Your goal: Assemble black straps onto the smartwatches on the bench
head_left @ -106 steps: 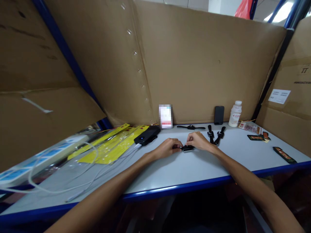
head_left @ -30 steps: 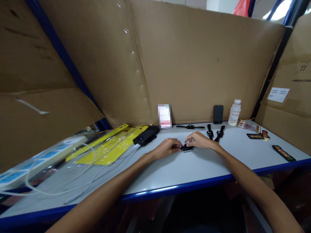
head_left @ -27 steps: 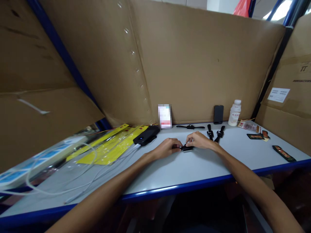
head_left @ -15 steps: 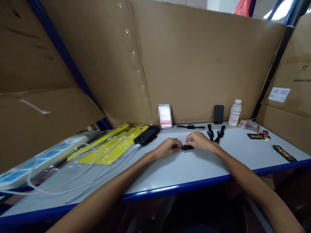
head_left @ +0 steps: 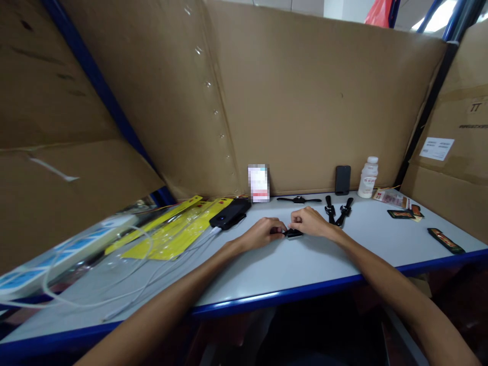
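The tool (head_left: pixel 294 234) lies flat on the table (head_left: pixel 274 274), in front of the wearer and between both hands. The left hand (head_left: pixel 265 233) is curled, thumb and fingers closed about the tool's left end, most of which they hide; the grip appears meant to keep the tool from turning. The right hand (head_left: pixel 308 221) bends over the tool's middle from above, thumb and fingertips drawn close together. Whether they pinch a small part there or only press cannot be told. The low wrists probably serve to steady fine finger work.

The rear tool (head_left: pixel 299 200), of like form, lies near the cardboard (head_left: pixel 305 101). A left side tool (head_left: pixel 330 209) and a right side tool (head_left: pixel 344 212) lie just beyond the right hand, apparently kept within reach. A lit screen (head_left: pixel 258 183) leans upright on the cardboard, presumably for viewing. The power bank (head_left: pixel 229 213) sits left, a cable plugged into it.
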A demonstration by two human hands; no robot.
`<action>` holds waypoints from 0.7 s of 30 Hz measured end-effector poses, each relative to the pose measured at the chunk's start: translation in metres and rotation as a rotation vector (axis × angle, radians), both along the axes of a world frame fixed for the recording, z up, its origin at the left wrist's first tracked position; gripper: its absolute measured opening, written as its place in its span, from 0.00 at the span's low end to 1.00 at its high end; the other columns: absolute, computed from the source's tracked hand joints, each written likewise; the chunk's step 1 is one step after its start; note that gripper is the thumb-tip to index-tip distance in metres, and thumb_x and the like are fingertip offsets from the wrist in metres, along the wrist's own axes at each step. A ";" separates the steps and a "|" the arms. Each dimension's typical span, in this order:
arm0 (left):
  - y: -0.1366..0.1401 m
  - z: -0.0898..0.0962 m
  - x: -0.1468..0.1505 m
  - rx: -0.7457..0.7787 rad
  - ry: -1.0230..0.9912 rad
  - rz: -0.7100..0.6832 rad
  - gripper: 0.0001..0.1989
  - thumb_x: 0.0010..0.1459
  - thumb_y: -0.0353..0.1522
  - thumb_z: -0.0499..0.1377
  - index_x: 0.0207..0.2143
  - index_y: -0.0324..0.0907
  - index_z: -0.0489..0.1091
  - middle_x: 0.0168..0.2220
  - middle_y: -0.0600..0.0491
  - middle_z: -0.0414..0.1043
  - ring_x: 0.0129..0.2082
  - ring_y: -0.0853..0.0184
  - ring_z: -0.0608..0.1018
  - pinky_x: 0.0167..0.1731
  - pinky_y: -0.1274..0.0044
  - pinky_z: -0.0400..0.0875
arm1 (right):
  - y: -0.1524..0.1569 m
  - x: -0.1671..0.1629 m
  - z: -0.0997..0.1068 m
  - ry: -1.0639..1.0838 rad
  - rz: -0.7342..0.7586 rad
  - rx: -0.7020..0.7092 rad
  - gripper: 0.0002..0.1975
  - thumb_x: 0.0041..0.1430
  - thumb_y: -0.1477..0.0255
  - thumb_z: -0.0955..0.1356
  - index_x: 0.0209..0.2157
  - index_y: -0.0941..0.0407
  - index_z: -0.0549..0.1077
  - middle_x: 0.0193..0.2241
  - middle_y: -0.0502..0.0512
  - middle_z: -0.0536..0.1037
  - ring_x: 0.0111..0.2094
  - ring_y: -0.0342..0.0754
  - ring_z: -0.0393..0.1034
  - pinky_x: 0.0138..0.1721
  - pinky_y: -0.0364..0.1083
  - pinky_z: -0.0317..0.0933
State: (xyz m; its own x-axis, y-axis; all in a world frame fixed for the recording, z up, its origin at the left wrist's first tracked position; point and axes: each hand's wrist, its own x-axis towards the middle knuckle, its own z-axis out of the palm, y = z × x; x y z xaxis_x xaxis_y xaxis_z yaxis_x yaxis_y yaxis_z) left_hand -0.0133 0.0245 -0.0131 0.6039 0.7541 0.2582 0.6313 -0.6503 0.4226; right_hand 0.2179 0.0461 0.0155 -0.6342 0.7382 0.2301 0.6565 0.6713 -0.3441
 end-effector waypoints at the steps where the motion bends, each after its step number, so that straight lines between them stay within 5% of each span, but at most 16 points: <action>1: 0.000 0.000 0.000 -0.001 0.001 0.001 0.09 0.61 0.30 0.62 0.42 0.40 0.80 0.34 0.52 0.78 0.31 0.67 0.76 0.34 0.78 0.66 | 0.002 0.001 0.000 0.028 0.025 -0.019 0.04 0.62 0.71 0.73 0.38 0.55 0.82 0.28 0.49 0.78 0.30 0.43 0.67 0.31 0.42 0.49; 10: 0.000 0.000 0.000 -0.002 0.005 -0.005 0.09 0.60 0.30 0.61 0.42 0.41 0.80 0.34 0.52 0.78 0.31 0.67 0.76 0.34 0.78 0.66 | 0.003 0.005 0.001 -0.024 -0.001 -0.045 0.07 0.63 0.68 0.73 0.32 0.55 0.81 0.27 0.49 0.76 0.29 0.43 0.65 0.29 0.42 0.46; 15: 0.000 0.000 0.000 -0.011 -0.002 0.004 0.09 0.60 0.30 0.61 0.42 0.41 0.80 0.34 0.52 0.78 0.31 0.67 0.76 0.34 0.77 0.67 | 0.005 0.004 -0.001 0.037 0.044 -0.051 0.08 0.61 0.72 0.74 0.42 0.53 0.82 0.28 0.48 0.77 0.30 0.43 0.67 0.31 0.41 0.49; 21: 0.000 0.000 0.000 -0.002 -0.006 -0.001 0.09 0.60 0.30 0.62 0.42 0.41 0.80 0.33 0.52 0.77 0.30 0.67 0.76 0.34 0.78 0.67 | -0.003 0.003 0.004 -0.069 -0.038 0.029 0.08 0.65 0.66 0.72 0.34 0.54 0.82 0.29 0.53 0.79 0.30 0.46 0.67 0.30 0.43 0.47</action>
State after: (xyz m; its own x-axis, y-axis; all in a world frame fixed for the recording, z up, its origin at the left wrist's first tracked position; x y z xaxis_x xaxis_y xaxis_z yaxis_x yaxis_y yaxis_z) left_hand -0.0132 0.0245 -0.0132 0.6027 0.7542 0.2606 0.6282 -0.6499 0.4279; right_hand 0.2211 0.0434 0.0196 -0.6209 0.7557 0.2083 0.7030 0.6544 -0.2785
